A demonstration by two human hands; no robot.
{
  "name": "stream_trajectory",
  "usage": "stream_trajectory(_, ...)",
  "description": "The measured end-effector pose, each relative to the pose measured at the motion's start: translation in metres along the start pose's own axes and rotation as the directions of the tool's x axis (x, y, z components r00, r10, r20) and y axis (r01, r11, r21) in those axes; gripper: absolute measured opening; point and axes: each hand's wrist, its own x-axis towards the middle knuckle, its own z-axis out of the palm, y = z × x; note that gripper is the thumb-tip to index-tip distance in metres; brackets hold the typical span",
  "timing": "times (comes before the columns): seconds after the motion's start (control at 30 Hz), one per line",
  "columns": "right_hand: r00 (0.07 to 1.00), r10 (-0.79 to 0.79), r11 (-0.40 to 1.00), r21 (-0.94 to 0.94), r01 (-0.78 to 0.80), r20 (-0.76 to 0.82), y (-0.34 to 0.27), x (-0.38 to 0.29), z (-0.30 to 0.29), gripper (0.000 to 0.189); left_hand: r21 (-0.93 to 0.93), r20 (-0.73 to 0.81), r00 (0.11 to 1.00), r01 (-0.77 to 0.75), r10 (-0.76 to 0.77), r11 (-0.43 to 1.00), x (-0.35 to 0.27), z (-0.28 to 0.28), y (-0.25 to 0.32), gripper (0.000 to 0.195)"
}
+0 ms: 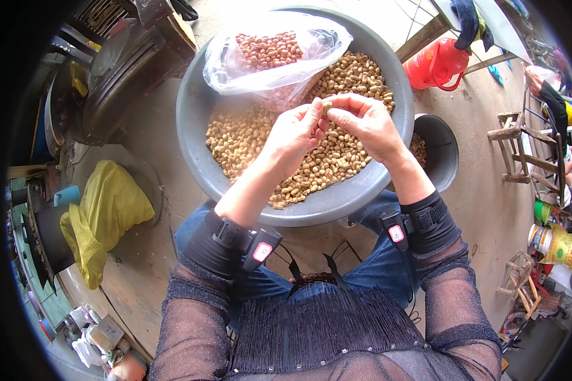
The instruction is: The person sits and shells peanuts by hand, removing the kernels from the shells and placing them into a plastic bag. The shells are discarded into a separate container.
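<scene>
Both my hands meet above a large grey plastic basin (pixel 190 143). A peanut in its shell (pixel 327 107) is pinched between the fingertips of my left hand (pixel 293 131), and the thumb and forefinger of my right hand (pixel 364 121) touch its other side. Below them, unshelled peanuts (pixel 248 138) cover much of the basin's bottom. A clear plastic bag (pixel 248 81) with its mouth open lies at the basin's far side, holding shelled red-skinned peanuts (pixel 271 50). Part of the heap is hidden beneath my hands and the bag.
A dark bucket (pixel 441 157) holding what look like peanut shells (pixel 418 150) stands right of the basin. Behind it are a red thermos flask (pixel 434 62) and a wooden stool (pixel 510 133). A yellow sack (pixel 114 205) lies at the left, near dark wooden furniture (pixel 124 90).
</scene>
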Motion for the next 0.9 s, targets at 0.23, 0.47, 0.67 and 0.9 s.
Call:
stream_trajectory(0.23,0.999,-0.046,0.988,-0.152,0.042,-0.024,-0.001,0.000,0.000,0.017,0.196,-0.031,0.999,-0.008,0.015,0.981,-0.001,0.002,0.001,0.035)
stream_trajectory(0.47,0.975,-0.164,0.954,-0.278,0.117,-0.152,0.015,-0.001,0.018,0.007,0.387,-0.127,0.953,-0.209,0.277,0.898,0.006,0.007,-0.027,0.041)
stream_trajectory(0.67,0.954,-0.211,0.926,-0.356,0.127,-0.211,0.022,-0.001,0.029,0.004,0.463,-0.178,0.900,-0.279,0.397,0.841,0.009,0.007,-0.037,0.043)
stream_trajectory(0.9,0.969,-0.118,0.993,-0.049,0.110,-0.216,0.013,-0.004,0.031,0.010,0.460,-0.206,0.953,-0.108,0.224,0.881,0.002,0.007,-0.015,0.047)
